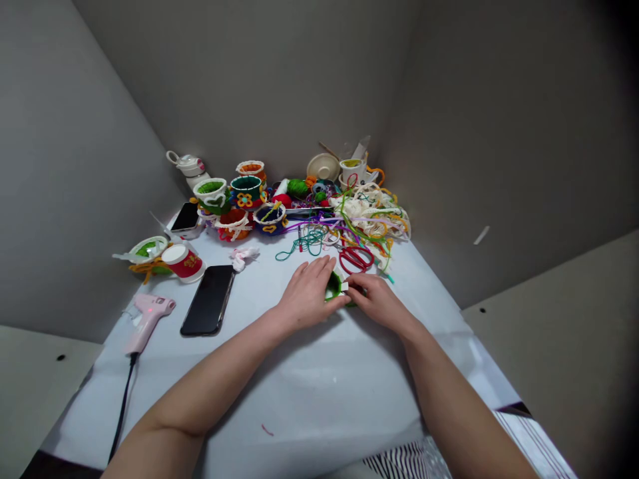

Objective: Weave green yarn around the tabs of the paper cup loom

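Observation:
A small cup wound with green yarn (332, 287) lies between my hands, partly covered by them. My left hand (309, 293) wraps its left side, fingers stretched over the far side and thumb along the near side. At the right edge of the cup, a short white tab (344, 287) sticks up. My right hand (374, 299) pinches beside that tab, with its fingertips close together at the rim. Whether yarn is also caught in the pinch cannot be made out. Just beyond the hands lie red-handled scissors (356, 259).
Several yarn-decorated cups (247, 193) stand at the back, beside a tangled yarn heap (372, 209). On the left are a black phone (208, 301), a pink glue gun (148, 322) with its cord, a red-and-white paper cup (184, 263) and a bottle (192, 167). Walls border the table (309, 392).

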A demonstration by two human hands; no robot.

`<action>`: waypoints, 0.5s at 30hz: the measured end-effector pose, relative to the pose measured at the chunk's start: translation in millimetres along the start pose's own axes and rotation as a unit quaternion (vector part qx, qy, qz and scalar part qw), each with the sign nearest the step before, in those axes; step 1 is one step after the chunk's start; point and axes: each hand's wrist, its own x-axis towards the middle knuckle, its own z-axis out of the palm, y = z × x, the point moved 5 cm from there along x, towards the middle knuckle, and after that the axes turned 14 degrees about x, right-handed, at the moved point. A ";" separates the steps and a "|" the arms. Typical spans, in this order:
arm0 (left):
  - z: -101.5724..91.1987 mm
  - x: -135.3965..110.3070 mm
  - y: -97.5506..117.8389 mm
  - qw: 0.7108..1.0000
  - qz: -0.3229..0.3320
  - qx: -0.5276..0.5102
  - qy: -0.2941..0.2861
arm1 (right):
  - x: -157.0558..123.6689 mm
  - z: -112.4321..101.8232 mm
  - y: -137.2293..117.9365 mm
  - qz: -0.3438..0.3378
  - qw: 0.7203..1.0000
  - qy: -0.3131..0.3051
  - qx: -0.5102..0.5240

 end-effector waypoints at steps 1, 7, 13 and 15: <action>-5.3 0.6 -0.7 1.000 0.009 -0.008 0.013 | -0.2 0.2 0.3 0.001 1.000 -0.001 0.000; -29.8 10.7 -3.8 0.982 0.144 -0.049 0.110 | -0.6 1.0 1.3 0.003 1.000 -0.007 -0.004; -6.1 14.0 -4.0 0.984 0.179 0.002 -0.014 | -0.3 1.2 0.1 0.010 1.000 -0.006 0.008; 1.5 12.1 -3.2 0.986 0.165 0.007 -0.038 | -0.3 1.6 -1.0 0.009 1.000 -0.010 0.015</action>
